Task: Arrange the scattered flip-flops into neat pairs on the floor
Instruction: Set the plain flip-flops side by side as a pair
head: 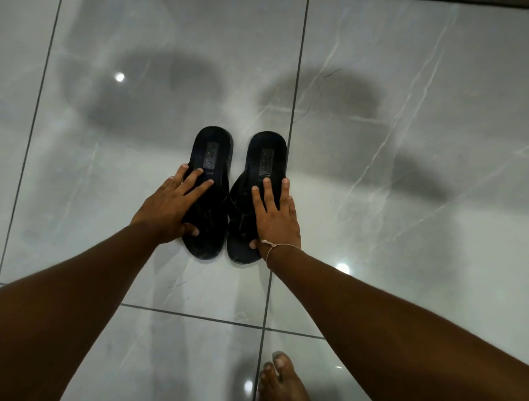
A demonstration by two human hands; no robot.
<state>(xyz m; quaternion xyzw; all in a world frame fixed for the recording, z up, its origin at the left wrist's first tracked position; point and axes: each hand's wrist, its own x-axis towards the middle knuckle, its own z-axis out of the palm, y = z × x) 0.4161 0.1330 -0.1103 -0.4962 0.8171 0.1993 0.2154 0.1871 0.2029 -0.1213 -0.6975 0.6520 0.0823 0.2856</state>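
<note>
Two black flip-flops lie side by side on the grey tiled floor, heels pointing away from me. My left hand (pixel 171 204) wraps the strap area of the left flip-flop (pixel 210 154), fingers over the top and thumb on its inner side. My right hand (pixel 276 213) grips the right flip-flop (pixel 266 151) the same way, fingers spread across the footbed, thumb at the toe end. A thin string bracelet circles my right wrist. Both soles rest flat on the floor, with a narrow gap between them.
Glossy grey marble-pattern tiles (pixel 400 143) with dark grout lines surround the pair. My bare foot (pixel 282 377) shows at the bottom edge. A dark threshold strip (pixel 472 3) runs along the top right corner. No other flip-flops are in view.
</note>
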